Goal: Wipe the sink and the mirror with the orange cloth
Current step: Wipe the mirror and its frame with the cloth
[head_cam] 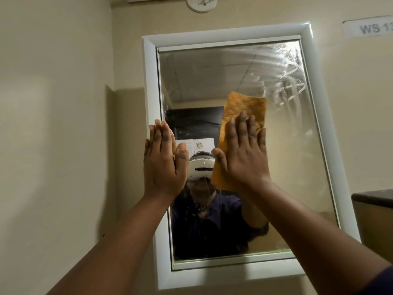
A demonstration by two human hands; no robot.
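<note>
A mirror (pixel 297 167) in a white frame (pixel 151 81) hangs on the beige wall ahead of me. My right hand (pixel 242 154) lies flat with straight fingers on the orange cloth (pixel 244 105) and presses it against the glass near the middle. My left hand (pixel 163 158) is also flat, fingers straight, resting on the mirror's left edge and frame. Wet wipe streaks show at the glass's upper right. The sink is out of view.
A dark-topped counter or cabinet (pixel 374 196) juts in at the right edge. A paper label (pixel 370 27) is stuck on the wall at upper right. A round white fitting (pixel 202 4) sits above the mirror. The left wall meets the mirror wall at a corner.
</note>
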